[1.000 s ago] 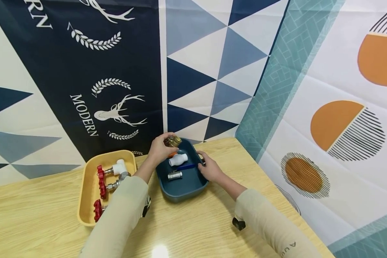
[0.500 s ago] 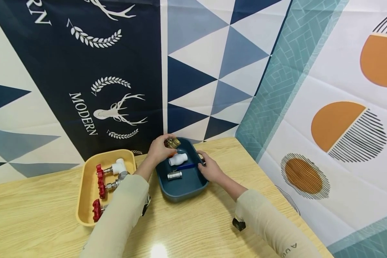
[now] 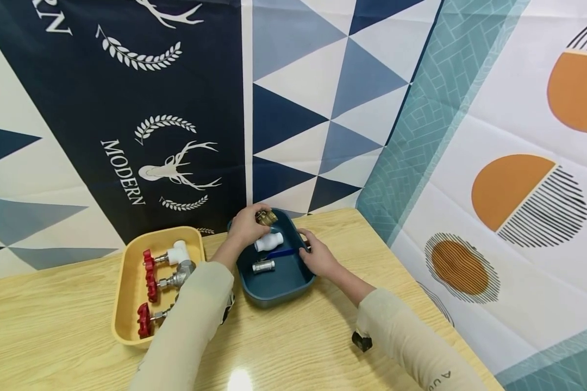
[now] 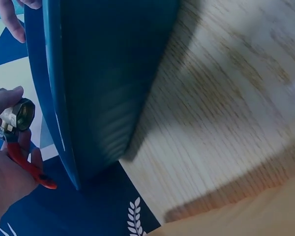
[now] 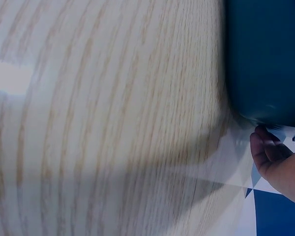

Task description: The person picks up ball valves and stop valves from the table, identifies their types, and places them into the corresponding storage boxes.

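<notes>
Left hand [image 3: 244, 224]: fingers curled around a brass ball valve [image 3: 265, 217] with a red lever handle, held just above the far left corner of the blue tray [image 3: 279, 285]; the left wrist view shows the thumb and fingers pinching the brass body [image 4: 17, 114], with the red lever [image 4: 27, 167] lying across the palm. Right hand [image 3: 318, 258]: fingers bent over the tray's right rim, gripping it; whether they also touch the blue-handled valve [image 3: 286, 252] inside cannot be told. Judgement on the step: the valve appears to be on its way into or out of the tray; the grip is best kept on the brass body, not the lever, so the handle cannot swing, and the right hand should steady the rim so the tray does not slide on the wooden table [image 3: 54, 326]. Count, blue tray: one white plastic fitting [image 3: 269, 241], one blue-handled valve, one small metal fitting [image 3: 264, 266], plus the one brass valve held above. Count, yellow tray [image 3: 122, 293] at left: three red-handwheel valves [image 3: 149, 282], one with a white body; part is hidden by the left sleeve.
</notes>
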